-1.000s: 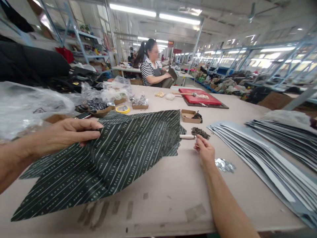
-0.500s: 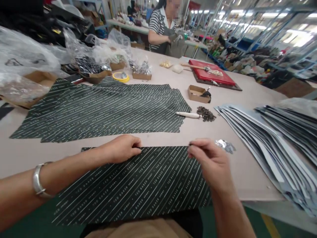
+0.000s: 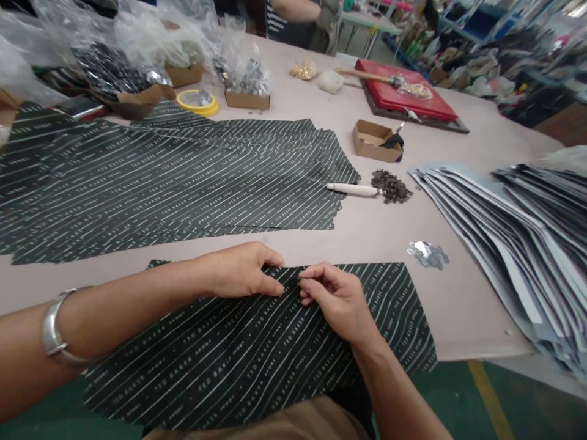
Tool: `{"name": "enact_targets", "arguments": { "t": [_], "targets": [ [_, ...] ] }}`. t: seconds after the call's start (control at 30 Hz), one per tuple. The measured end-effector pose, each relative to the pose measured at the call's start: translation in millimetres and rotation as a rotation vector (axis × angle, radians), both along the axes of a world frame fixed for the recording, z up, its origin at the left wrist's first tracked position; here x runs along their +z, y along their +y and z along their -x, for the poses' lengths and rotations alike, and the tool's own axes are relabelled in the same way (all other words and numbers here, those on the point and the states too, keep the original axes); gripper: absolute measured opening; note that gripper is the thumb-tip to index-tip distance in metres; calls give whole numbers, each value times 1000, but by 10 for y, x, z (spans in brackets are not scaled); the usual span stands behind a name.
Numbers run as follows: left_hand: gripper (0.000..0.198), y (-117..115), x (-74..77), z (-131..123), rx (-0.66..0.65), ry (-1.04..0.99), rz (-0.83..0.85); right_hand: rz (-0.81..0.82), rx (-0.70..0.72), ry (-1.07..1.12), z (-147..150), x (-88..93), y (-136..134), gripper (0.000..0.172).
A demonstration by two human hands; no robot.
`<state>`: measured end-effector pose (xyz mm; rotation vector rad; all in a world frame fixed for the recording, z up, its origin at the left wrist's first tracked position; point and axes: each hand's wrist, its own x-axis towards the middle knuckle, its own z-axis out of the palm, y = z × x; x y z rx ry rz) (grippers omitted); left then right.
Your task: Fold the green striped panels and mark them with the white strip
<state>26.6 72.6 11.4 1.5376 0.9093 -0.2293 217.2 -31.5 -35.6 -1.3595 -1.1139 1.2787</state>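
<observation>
A dark fabric piece with white slanted stripes and lettering [image 3: 257,342] hangs over the table's front edge onto the lap. My left hand [image 3: 250,269] grips its upper edge between thumb and curled fingers. Just to the right, my right hand [image 3: 334,296] pinches something small and dark at the same edge; what it is cannot be made out. A stack of matching striped fabric [image 3: 183,183] lies beyond both hands. By its right end are a white-handled tool [image 3: 353,189] and a pile of small dark parts [image 3: 391,186].
Silvery discs [image 3: 428,254] lie right of the hands, near layered grey panels [image 3: 486,244]. Farther back are a small cardboard box [image 3: 373,142], a red slab [image 3: 408,88], yellow tape [image 3: 197,102] and plastic bags [image 3: 156,36]. Another person stands across the table.
My right hand has moved left along the fabric edge, close to my left hand, uncovering the fabric's right end. The view has tilted down and come nearer the table.
</observation>
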Motion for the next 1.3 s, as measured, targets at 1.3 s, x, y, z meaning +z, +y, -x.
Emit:
{"name": "enact_targets", "arguments": {
  "t": [1.3],
  "targets": [
    [22,-539,-112,48,-182,-188,-1345,-672,102,-644,-44,-8,-135,14]
  ]
}}
